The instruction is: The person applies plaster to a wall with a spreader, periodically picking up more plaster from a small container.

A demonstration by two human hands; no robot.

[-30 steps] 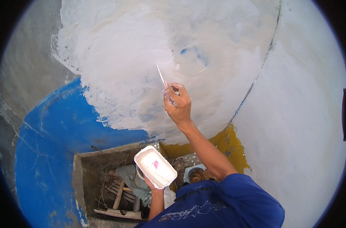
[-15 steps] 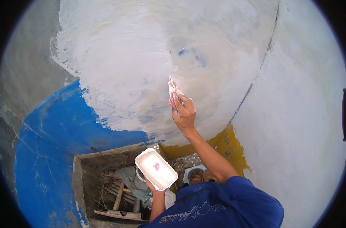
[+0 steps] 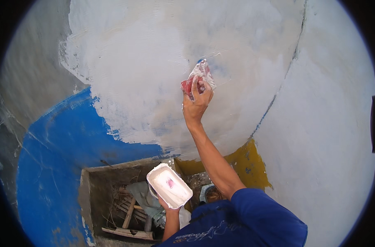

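My right hand (image 3: 198, 99) grips a red spreader (image 3: 188, 85) smeared with white paste, held up at the whitish wall (image 3: 134, 57) over a small patch of blue showing through the coating. My left hand (image 3: 169, 208) is closed round the lower-left side of a white rectangular tub (image 3: 169, 185), low in the middle of the view. The tub holds white paste with a pinkish spot in it.
Below is a concrete trough (image 3: 85, 193) with wooden pieces (image 3: 130, 212), twigs and a grey cloth (image 3: 140, 191). Blue paint (image 3: 64, 144) covers the lower left wall; yellow paint (image 3: 249, 166) lies lower right. A long crack (image 3: 268, 105) runs down the right side.
My right hand with the spreader has moved up over the blue patch, after first turning its broad face into view. The tub in my left hand has barely moved.
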